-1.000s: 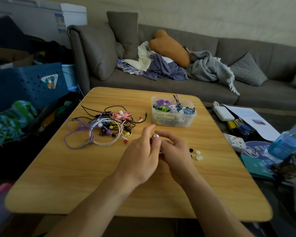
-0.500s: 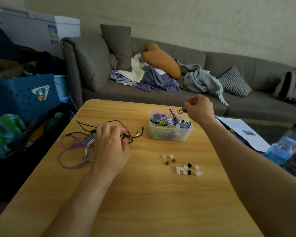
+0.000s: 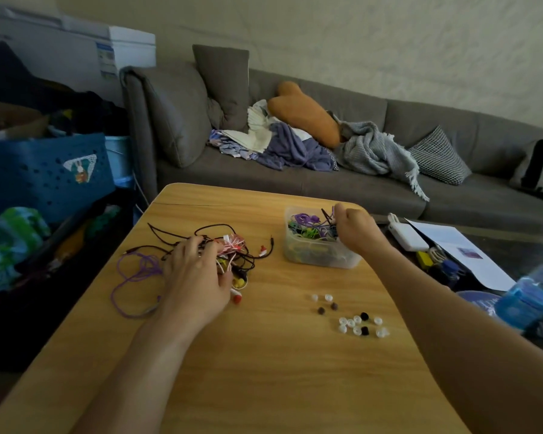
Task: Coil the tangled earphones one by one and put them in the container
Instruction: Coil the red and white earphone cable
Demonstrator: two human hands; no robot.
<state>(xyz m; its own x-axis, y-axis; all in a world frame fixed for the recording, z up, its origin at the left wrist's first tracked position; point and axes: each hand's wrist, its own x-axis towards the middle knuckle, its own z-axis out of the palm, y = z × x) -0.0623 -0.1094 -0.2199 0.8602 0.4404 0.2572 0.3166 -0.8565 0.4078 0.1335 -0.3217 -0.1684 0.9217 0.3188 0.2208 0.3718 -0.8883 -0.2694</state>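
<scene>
A tangle of earphones [image 3: 237,245] in black, white, red-and-white and purple lies on the left part of the wooden table [image 3: 264,371]. My left hand [image 3: 195,277] rests on top of it with fingers spread over the cables. A clear plastic container [image 3: 320,261] holding several coiled earphones stands at the table's far right. My right hand [image 3: 355,230] reaches down into its right side, fingers curled round a small coiled earphone whose dark cable sticks up at the fingertips.
Several loose ear tips [image 3: 358,321], white and black, are scattered on the table to the right. A grey sofa [image 3: 295,180] runs behind. A blue basket [image 3: 38,173] stands left. A white adapter [image 3: 405,236], papers [image 3: 461,249] and a blue bottle [image 3: 530,299] lie right of the table.
My hands parted from the table's middle. The right hand carried a coiled earphone up over the container and has now lowered into it; the left went to the tangle and stays there.
</scene>
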